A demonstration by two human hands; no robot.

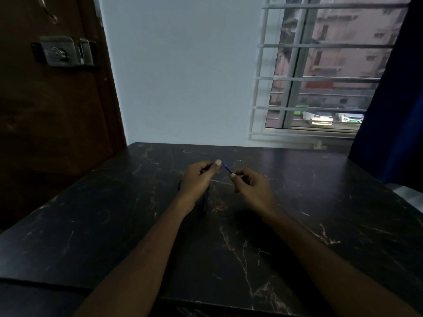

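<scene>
Thin blue rod sits at frame centre, above the dark marbled tabletop, spanning the gap between both hands. Left hand: fingers curled, thumb and fingertips pinching the rod's upper-left end. A dark slender object lies just below this hand; contact cannot be determined. Right hand: fingers curled, pinching the rod's lower-right end.

We've got two hands in play, left hand and right hand, one thin blue stick, one dark pen, one marble table.
</scene>
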